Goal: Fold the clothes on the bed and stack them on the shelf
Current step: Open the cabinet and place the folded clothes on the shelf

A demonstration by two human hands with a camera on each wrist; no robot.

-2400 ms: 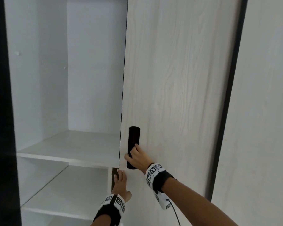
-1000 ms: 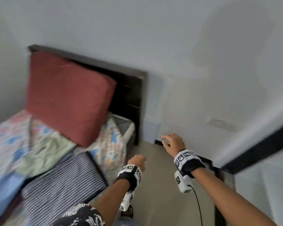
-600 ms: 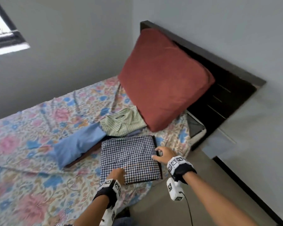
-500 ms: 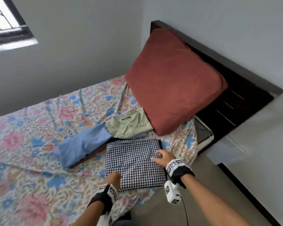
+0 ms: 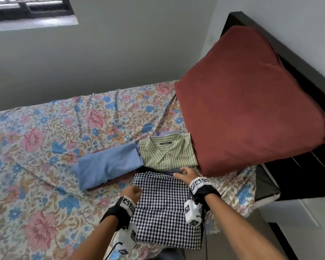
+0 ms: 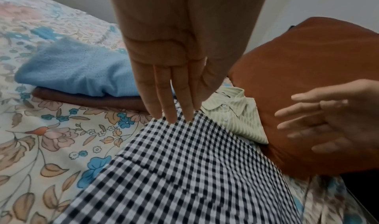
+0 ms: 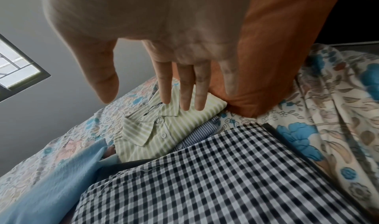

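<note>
Here we stand at the near edge of the bed [image 5: 36, 139], both hands over the folded black-and-white checked shirt [image 5: 165, 209] that lies at that edge on the floral sheet. Our left hand [image 5: 132, 193] hovers at the shirt's far left corner, fingers straight and together, tips just at the cloth in the left wrist view, gripping nothing. Our right hand [image 5: 186, 174] is at the shirt's far right corner, fingers spread and relaxed, holding nothing; we cannot tell whether it touches the fabric. Just beyond the checked shirt lies a folded green striped shirt [image 5: 167, 151] resting on a blue striped garment [image 7: 202, 132]. To its left a folded light blue garment [image 5: 107, 164] sits on a brown one [image 6: 86, 98]. A large red pillow [image 5: 251, 102] leans against the dark headboard [image 5: 296, 59] on the right, touching the green shirt.
</note>
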